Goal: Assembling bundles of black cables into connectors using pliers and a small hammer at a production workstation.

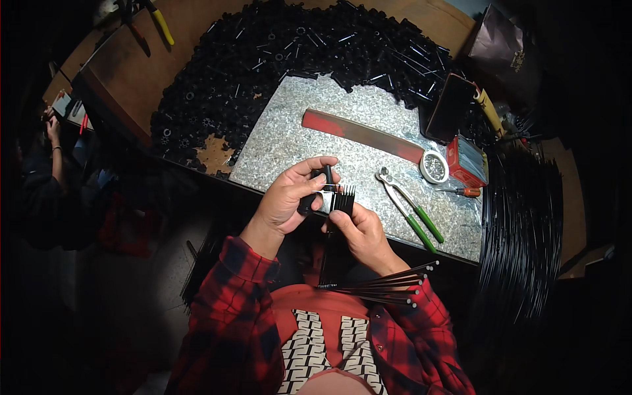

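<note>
A workshop, by its heaped black parts (309, 39), green-handled pliers (424, 219) and speckled work surface (276, 131).

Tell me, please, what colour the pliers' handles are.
The handles are green, best seen in the head view.

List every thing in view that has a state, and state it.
Left hand: closed on a small black part
Right hand: closed on black rods
Green-handled pliers: lying down, handles apart
White dish: uncovered, holding small bits
Phone: no lit screen showing
</note>
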The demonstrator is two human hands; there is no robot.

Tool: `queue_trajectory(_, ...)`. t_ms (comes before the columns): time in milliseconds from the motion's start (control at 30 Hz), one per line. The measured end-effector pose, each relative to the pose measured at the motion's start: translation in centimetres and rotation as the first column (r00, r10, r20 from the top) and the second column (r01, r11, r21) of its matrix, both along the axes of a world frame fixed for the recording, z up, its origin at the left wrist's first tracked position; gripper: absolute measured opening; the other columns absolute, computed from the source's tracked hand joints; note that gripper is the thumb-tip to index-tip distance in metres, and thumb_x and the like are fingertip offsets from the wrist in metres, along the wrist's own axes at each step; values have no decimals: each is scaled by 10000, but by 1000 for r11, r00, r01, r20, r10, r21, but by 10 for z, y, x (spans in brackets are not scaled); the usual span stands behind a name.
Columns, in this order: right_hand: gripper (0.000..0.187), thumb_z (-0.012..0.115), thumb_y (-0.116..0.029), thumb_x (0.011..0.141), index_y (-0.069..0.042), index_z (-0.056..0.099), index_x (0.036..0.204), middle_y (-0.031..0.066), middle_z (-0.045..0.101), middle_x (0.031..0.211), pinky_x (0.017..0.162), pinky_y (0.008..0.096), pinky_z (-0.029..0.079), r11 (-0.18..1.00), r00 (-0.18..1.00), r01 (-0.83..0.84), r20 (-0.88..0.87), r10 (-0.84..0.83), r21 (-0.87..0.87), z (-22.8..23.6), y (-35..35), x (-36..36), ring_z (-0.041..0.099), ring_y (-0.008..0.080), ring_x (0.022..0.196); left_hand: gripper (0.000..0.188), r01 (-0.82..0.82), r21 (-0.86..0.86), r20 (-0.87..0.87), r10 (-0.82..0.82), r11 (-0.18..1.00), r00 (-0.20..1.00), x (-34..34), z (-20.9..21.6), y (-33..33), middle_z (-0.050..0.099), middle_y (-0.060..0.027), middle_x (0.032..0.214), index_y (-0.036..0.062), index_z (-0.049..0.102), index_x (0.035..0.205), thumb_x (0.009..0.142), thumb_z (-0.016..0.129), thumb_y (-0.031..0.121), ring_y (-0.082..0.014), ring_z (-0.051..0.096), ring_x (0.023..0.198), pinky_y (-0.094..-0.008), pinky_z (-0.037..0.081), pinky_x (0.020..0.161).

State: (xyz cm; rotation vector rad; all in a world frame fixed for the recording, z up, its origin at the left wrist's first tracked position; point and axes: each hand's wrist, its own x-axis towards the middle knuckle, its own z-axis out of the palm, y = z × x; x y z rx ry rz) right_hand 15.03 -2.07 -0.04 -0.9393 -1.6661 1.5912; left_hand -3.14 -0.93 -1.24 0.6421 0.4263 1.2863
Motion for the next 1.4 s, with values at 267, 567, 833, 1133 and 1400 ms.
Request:
queue_trajectory(267, 215, 537, -180, 960, 17, 615, 996, 23, 634, 758, 646, 249, 465, 1000, 999, -8, 32, 8, 7, 3, -1, 0, 567, 78, 705, 329, 30, -13, 2, -30, 999, 1000, 0, 3, 0, 607, -122, 1038, -13, 509, 1225, 903, 562, 29, -84, 563, 671, -156, 455, 545)
queue_trajectory(567, 199, 542, -167, 960, 18, 612, 980, 28, 644, 800, 673, 231, 461, 1000, 998, 10, 69, -12, 24, -4, 1, 2, 582, 81, 731, 208, 60, -111, 58, -54, 992, 997, 3, -6, -14, 620, -75, 968, 1, 564, 1131, 935, 513, 49, -69, 532, 565, -246, 514, 527)
queue_trajectory(833, 198, 567, -166, 942, 21, 625, 967, 20, 638, 750, 635, 243, 457, 997, 996, 61, 61, -63, 38, -5, 1, 0, 543, 62, 698, 307, -160, 26, -411, 156, 987, 898, 8, 3, -26, 617, -7, 875, -7, 587, 1148, 857, 660, 58, -23, 512, 624, -165, 405, 508)
queue_trajectory(1133, 177, 575, -155, 938, 2, 634, 993, -9, 643, 831, 672, 220, 453, 1000, 999, 6, -37, -6, 4, 5, -2, -4, 530, 41, 749, 242, -239, 54, -395, 241, 969, 887, 14, 5, -27, 633, -10, 870, -10, 606, 1085, 877, 662, 98, -7, 501, 628, -145, 391, 496)
queue_trajectory(1400, 204, 574, -197, 949, -10, 609, 1020, -36, 595, 803, 636, 204, 436, 981, 987, -90, -150, 64, -174, -11, 6, 3, 519, 33, 727, 244, -103, -17, -299, 94, 995, 950, 9, 7, -27, 652, -67, 929, -25, 591, 1114, 892, 621, 73, -37, 520, 610, -154, 406, 498)
